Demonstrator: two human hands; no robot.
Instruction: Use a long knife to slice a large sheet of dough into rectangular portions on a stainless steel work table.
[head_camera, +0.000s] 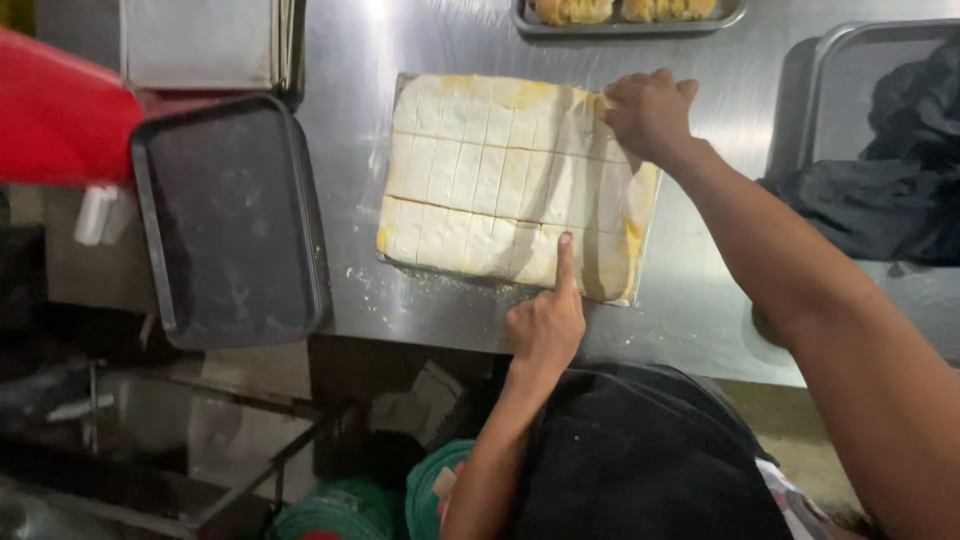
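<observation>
A pale rectangular sheet of dough (480, 180), scored into a grid of small rectangles, lies on the steel table (700, 310). My left hand (545, 320) rests at the sheet's near edge, index finger stretched out and pressing on the dough, the other fingers curled. My right hand (650, 115) is closed at the far right corner of the sheet, gripping what looks like a thin blade or scraper laid across the dough toward my left finger; the tool is blurred.
A dark empty baking tray (235, 225) overhangs the table's left edge. A tray with baked pastries (625, 15) sits at the far edge. A steel tray (850, 80) holding dark cloth is at right. A red object (55, 115) is at far left.
</observation>
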